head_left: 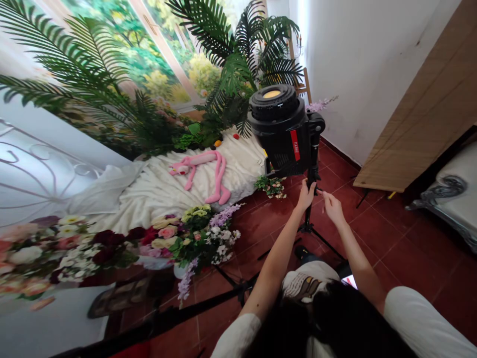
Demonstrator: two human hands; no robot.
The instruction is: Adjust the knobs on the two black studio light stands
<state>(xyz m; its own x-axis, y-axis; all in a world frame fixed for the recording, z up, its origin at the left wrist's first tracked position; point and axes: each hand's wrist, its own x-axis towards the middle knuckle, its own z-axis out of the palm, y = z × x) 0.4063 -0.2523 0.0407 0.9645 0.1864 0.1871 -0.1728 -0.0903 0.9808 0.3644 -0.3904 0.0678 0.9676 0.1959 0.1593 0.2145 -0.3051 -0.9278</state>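
Note:
A black studio light (pixel 280 130) with a red label on its side sits on top of a black light stand (pixel 307 217). My left hand (pixel 306 195) is closed around the stand's pole just below the lamp. From the right, my right hand (pixel 333 208) reaches to the same spot, its fingertips pinched at a small dark knob (pixel 319 191) on the pole. The knob is partly covered by the fingers, so its shape is hard to make out. Below, the stand's legs spread on the red floor tiles.
A pink plush toy (pixel 203 161) lies on a white furry cover (pixel 149 191) to the left. Artificial flowers (pixel 171 236) line its near side, and palm fronds (pixel 238 59) rise behind. Another black stand (pixel 208 301) crosses the lower left. A wooden panel (pixel 413 104) leans at the right.

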